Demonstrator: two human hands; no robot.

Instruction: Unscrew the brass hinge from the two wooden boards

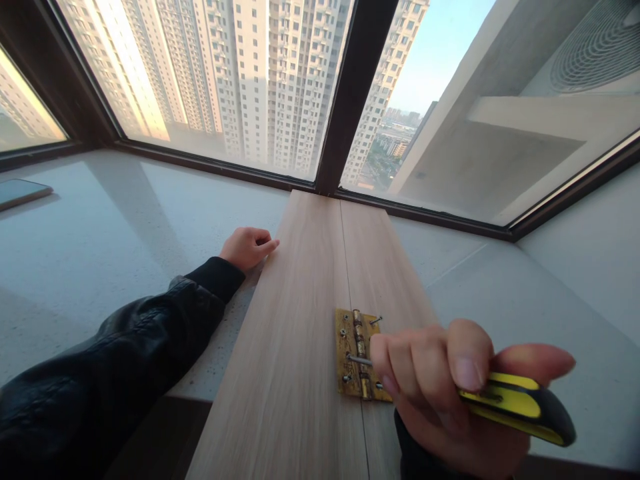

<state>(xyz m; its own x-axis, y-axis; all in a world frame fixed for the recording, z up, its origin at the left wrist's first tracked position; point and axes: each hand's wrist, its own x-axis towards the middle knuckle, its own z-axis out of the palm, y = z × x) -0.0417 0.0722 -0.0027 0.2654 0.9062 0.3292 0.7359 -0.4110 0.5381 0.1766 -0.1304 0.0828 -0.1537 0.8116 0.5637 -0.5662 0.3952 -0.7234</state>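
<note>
Two pale wooden boards lie side by side with a narrow seam between them: the left board [295,313] and the right board [375,253]. Across the seam sits a brass hinge [359,343] with several screws in its holes; one screw [376,320] at the upper right sticks up at a tilt. My right hand [440,380] is closed round a yellow and black screwdriver [520,403], its shaft reaching to a hole in the hinge's left leaf. At the left board's far left edge, my left hand [249,249] is curled, a fingertip touching the edge.
The boards rest on a speckled white windowsill [135,227] and extend towards me past its front edge. A flat, thin device [23,193] lies at the far left. Dark window frames [327,167] stand at the boards' far end, with tall buildings outside.
</note>
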